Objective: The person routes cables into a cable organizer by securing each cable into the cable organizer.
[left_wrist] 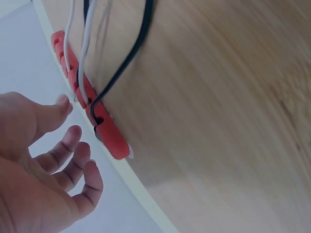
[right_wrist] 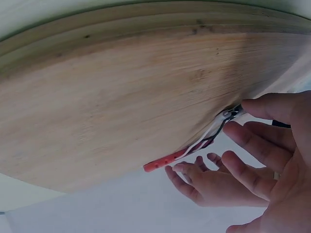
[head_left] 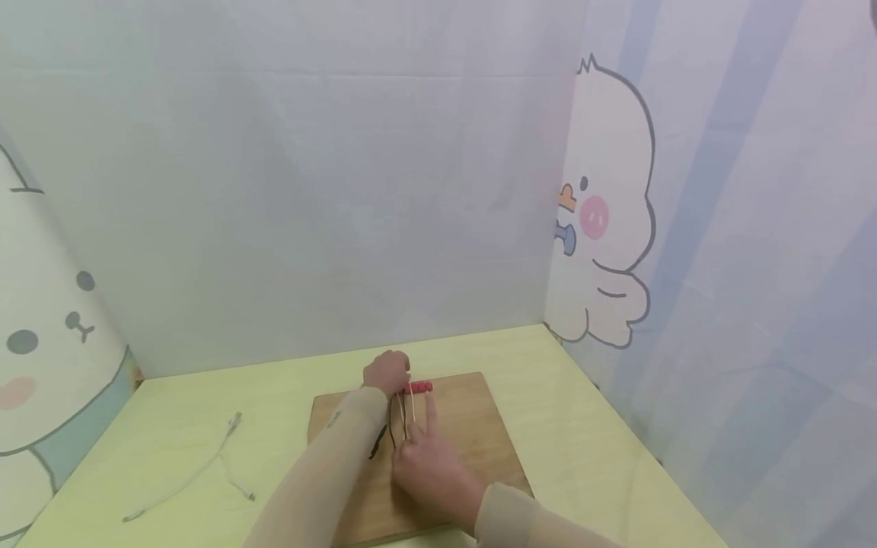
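The left hand (head_left: 387, 373) was at the far edge of the wooden board (head_left: 473, 426), with its fingers loosely bent and, so far as the left wrist view showed, grasping nothing. Its thumb and fingertips were just beside the red cable clip (left_wrist: 114, 138), on the outer side. Perhaps it took this position because the ends of the cables could be reached there.

The clip lay along that far edge, ahead of the right hand (head_left: 433, 464). White cables (left_wrist: 85, 48) and a black cable (left_wrist: 138, 46) sat in its slots and ran back toward the right hand. The separate slots, I think, served to hold the cables apart, so that they would not tangle.

The right hand was nearer to the person, above the board, with one finger pointing toward the clip. The cables met close to the tips of its thumb and a finger; whether these pinched them, I cannot tell. Such a place would be suitable for steadying the loose side.

The board lay flat on the table (head_left: 582, 426) under both hands, probably to give the clip a firm base. Well to the left of the left hand, a white branched cable (head_left: 221, 454) rested on the table, perhaps there to be out of the way.
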